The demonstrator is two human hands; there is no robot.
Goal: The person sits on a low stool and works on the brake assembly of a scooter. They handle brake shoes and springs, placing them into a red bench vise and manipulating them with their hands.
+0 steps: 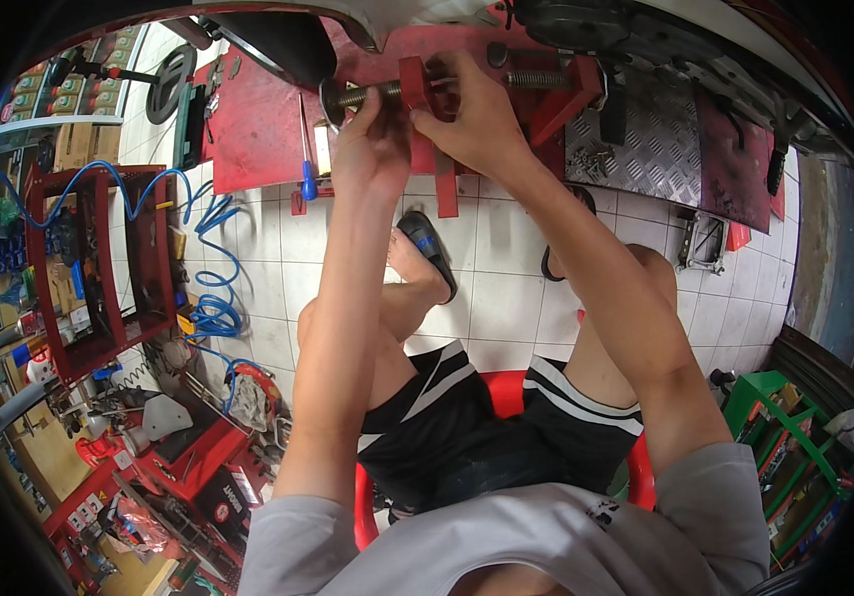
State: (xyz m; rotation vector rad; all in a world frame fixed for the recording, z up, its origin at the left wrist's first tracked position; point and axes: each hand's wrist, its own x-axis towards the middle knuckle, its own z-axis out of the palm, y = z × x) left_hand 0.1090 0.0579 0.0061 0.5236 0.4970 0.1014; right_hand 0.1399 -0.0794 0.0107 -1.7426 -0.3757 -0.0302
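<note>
Threaded rod (pixel 385 92) crosswise at my fingertips; left hand (pixel 375 139) half-curled against it, right hand (pixel 474 111) cupped nearer red bracket (pixel 414 81); grip unclear.

2 visible threaded rod sections (pixel 536 78), 1 blue-handled screwdriver (pixel 309 181), 2 dark sandals (pixel 436 258), 1 red stool (pixel 507 393)
</note>
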